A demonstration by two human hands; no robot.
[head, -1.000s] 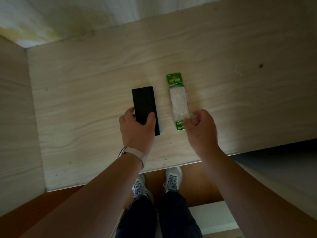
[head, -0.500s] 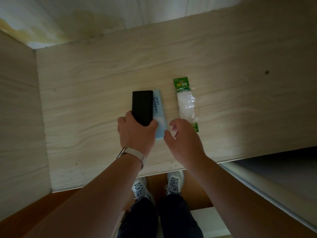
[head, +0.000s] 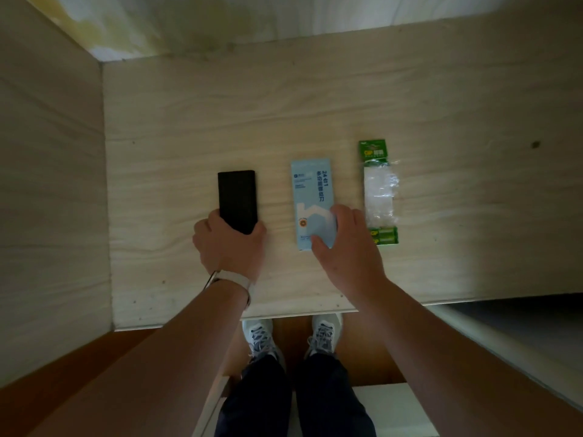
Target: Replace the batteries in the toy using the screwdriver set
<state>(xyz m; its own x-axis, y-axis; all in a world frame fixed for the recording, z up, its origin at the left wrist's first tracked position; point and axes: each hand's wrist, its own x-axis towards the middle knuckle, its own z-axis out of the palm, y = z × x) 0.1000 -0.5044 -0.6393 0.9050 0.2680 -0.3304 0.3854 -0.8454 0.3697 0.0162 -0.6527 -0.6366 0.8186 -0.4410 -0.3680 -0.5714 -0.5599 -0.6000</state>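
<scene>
The screwdriver set shows as two pieces lying flat on the pale wood-grain surface point(head: 315, 105): a slim black case point(head: 236, 197), plain and rectangular with rounded corners, and a light blue box point(head: 310, 190) printed with "24" and dark lettering along its length, plus a white house-shaped graphic. Both lie lengthwise away from the person, the case to the left and the box just to its right, with bare wood between them. The left hand point(head: 228, 247), with a pale band point(head: 230, 277) at its wrist, grips the near end of the black case, thumb on one side and fingers curled around the other. The right hand point(head: 347, 250) rests on the near right corner of the blue box with loosely spread fingers, thumb lying on the top face. Just right of that hand lies a battery pack point(head: 380, 190) with a green header card, crinkled clear plastic and green batteries point(head: 385, 235) at its near end. The case is closed, and the contents of the case and the box are hidden.
</scene>
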